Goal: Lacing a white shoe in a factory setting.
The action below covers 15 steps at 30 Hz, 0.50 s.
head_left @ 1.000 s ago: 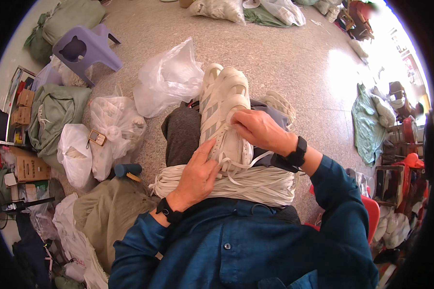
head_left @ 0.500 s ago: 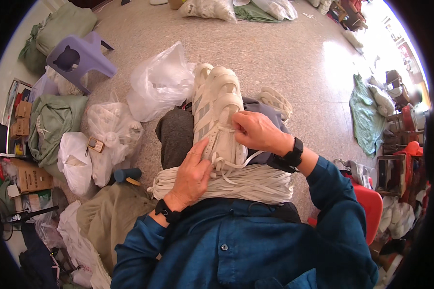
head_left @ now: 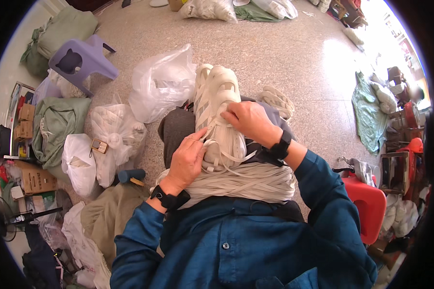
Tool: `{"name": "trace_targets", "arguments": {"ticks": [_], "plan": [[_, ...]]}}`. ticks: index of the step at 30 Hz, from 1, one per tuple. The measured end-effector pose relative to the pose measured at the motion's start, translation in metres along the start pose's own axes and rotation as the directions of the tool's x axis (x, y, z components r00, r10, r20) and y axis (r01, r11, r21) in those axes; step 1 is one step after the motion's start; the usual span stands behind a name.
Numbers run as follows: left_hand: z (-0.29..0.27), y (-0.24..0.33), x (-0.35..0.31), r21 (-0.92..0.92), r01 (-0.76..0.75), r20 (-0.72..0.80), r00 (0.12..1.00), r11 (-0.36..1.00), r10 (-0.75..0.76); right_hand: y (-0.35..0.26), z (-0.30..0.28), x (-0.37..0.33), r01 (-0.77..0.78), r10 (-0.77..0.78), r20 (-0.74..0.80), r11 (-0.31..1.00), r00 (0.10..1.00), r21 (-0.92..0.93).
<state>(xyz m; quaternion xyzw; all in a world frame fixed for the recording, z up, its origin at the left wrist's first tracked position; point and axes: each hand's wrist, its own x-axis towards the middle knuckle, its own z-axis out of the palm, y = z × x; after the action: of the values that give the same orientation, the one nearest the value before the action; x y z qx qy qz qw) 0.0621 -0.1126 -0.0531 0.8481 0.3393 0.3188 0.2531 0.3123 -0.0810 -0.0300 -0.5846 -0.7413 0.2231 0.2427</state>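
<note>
Your left hand (head_left: 187,161): fingers partly extended, tips at left edge of cream strappy sports shoe (head_left: 226,139); hold unclear. Shoe lies between your hands, toe toward you. Lacing looks partway: flat white lace (head_left: 241,160) loops loose over toe, length apparently left unthreaded. Thick off-white lace bundle (head_left: 241,185) just below. Your right hand (head_left: 250,123): fingers curled together at tongue; can't tell what's pinched.

Hands (head_left: 187,159) at a pale shoe (head_left: 227,139)
</note>
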Motion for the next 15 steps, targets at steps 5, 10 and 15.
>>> {"name": "trace_targets", "arguments": {"ticks": [5,10,15], "plan": [[-0.026,0.039,-0.002,-0.375,0.234,0.025,0.97,0.897,-0.243,-0.005,0.002,0.006,0.159,-0.157,-0.207,0.987,0.966,-0.008],[-0.063,0.109,-0.007,-0.921,0.385,0.358,0.895,0.059,-0.266,0.0,-0.001,0.011,0.031,-0.024,-0.099,0.997,0.995,0.073],[-0.071,0.119,-0.035,-0.778,0.629,0.629,0.778,-0.006,-0.007,-0.001,0.001,0.011,0.035,-0.026,-0.134,0.998,0.991,0.059]]}}
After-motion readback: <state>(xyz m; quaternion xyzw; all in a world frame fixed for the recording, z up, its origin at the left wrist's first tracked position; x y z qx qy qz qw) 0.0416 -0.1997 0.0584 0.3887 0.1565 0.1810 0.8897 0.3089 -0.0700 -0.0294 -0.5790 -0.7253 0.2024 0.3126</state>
